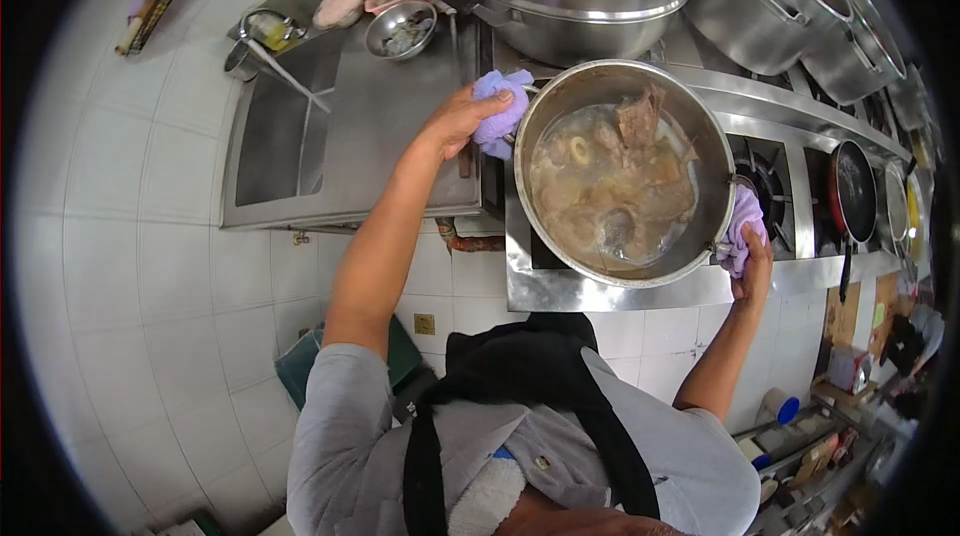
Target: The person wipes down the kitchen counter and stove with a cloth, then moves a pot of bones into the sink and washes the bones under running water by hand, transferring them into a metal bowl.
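Both hands, left (pixel 459 123) and right (pixel 757 261), are closed round purple cloths (pixel 501 113) at opposite handles, likely padding against heat and balancing the weight! The pot (pixel 525 151) of meat and broth (pixel 585 198) sits over the stove (pixel 560 288), beside the sink (pixel 275 136).

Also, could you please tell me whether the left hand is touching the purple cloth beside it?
Touching. The head view shows the left hand gripping the purple cloth, its fingers against the fabric with no gap.
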{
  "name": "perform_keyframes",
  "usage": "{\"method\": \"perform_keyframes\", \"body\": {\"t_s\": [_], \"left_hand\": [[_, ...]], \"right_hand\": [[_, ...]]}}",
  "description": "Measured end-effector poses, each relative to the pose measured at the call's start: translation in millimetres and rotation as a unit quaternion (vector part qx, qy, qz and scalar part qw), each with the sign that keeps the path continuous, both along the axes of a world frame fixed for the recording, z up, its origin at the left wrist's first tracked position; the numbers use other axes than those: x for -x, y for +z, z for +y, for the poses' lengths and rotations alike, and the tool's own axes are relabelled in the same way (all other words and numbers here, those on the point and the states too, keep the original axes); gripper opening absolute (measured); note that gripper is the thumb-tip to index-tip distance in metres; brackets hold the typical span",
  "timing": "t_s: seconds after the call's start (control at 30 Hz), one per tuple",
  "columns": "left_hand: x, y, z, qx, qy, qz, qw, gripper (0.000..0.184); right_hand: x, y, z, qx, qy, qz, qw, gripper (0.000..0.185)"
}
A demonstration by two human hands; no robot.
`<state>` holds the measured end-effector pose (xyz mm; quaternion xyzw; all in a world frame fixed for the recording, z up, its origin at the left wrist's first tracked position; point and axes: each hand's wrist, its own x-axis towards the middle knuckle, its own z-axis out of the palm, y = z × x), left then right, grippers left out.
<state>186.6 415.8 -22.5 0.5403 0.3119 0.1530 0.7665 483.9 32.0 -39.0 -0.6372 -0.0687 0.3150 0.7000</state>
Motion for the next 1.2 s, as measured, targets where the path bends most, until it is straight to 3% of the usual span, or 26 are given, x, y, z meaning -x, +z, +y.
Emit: {"method": "perform_keyframes", "body": {"t_s": [0.07,0.17,0.23,0.43,0.63,0.8,0.87,1.0,1.1,1.2], "left_hand": [[-6,14,-5,0.04,0.022,-0.045,0.998,0.046],[-13,9,-9,-0.019,0.057,-0.051,0.997,0.042],[-15,16,-17,-0.009,0.076,-0.067,0.995,0.039],[-5,32,-21,-0.016,0.091,-0.117,0.989,0.039],[49,70,-7,0.062,0.072,-0.213,0.972,0.036],[146,84,29,0.048,0.085,-0.264,0.96,0.032],[204,102,41,0.033,0.102,-0.27,0.957,0.024],[297,202,30,-0.033,0.122,-0.289,0.949,0.021],[331,246,23,-0.075,0.171,-0.258,0.948,0.023],[385,282,41,-0.117,0.246,-0.182,0.945,0.025]], "right_hand": [[-4,-6,3,0.018,-0.053,0.003,0.998,0.043],[10,20,27,-0.035,-0.119,-0.124,0.985,0.038],[17,30,38,-0.024,-0.14,-0.152,0.978,0.029],[54,60,36,0.063,-0.154,-0.231,0.959,0.028],[129,143,29,0.051,-0.131,-0.269,0.953,0.034],[219,204,65,0.052,-0.051,-0.309,0.948,0.037],[248,208,79,0.029,-0.036,-0.324,0.945,0.038],[297,279,91,-0.011,0.044,-0.261,0.964,0.041],[300,284,117,-0.038,0.063,-0.224,0.972,0.043],[346,295,175,-0.087,0.165,-0.172,0.967,0.044]]}}
